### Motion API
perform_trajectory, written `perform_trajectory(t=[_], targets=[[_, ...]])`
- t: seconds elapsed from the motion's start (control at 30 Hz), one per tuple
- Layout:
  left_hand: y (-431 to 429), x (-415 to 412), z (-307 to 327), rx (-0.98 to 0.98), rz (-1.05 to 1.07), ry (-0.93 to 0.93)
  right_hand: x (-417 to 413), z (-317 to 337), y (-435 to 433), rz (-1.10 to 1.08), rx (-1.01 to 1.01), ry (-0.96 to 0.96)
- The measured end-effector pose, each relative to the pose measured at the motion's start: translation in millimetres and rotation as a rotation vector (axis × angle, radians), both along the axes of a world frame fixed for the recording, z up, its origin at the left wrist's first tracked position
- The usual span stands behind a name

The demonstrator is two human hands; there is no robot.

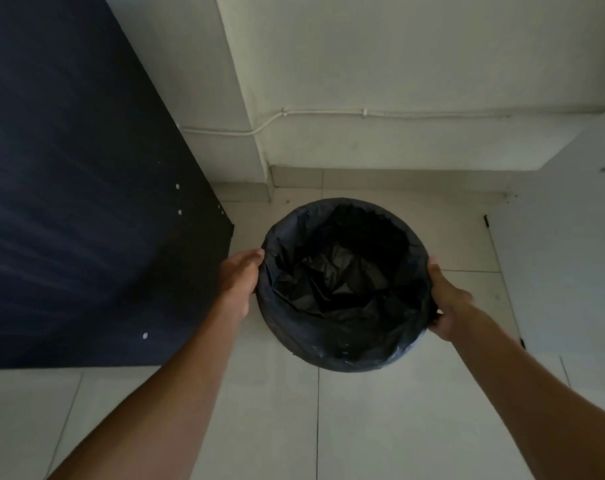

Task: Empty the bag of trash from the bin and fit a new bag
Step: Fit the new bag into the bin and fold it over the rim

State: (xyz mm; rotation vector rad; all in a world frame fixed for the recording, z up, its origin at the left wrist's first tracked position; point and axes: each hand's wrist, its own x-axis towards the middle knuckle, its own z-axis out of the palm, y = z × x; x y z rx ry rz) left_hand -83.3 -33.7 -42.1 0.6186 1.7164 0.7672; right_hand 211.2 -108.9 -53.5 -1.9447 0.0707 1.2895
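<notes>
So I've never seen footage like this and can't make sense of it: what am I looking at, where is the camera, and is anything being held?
There is no machine here. These are a person's two bare arms, filmed by a wide-angle camera worn on their head and looking down. Below them, over a tiled floor in a corner, is a round bin lined with a black bag, whose edge is folded over the rim. The left hand lies against the bin's left side. The right hand grips the bag's edge on the right. A dark panel stands at the left.
</notes>
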Motion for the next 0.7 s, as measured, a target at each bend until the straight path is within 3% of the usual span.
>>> perform_trajectory(t=[0.17,0.27,0.43,0.6,0.7], targets=[[0.2,-8.3,1.9,-0.222,-0.078,-0.226,12.9,-4.7,11.9,-0.052,0.039,-0.093],[4.2,-15.9,2.4,-0.279,-0.080,-0.178,20.2,-11.0,4.9,-0.036,0.147,-0.071],[14.8,-4.9,2.6,-0.167,-0.040,-0.235,4.0,-10.7,-0.3,0.074,0.120,-0.415],[9.4,4.7,-6.4,-0.063,-0.014,-0.195,-10.0,-10.4,5.1,0.098,0.114,-0.563],[10.0,6.0,-16.4,-0.015,-0.016,-0.082,-12.4,-10.1,-1.3,0.058,0.124,-0.540]])
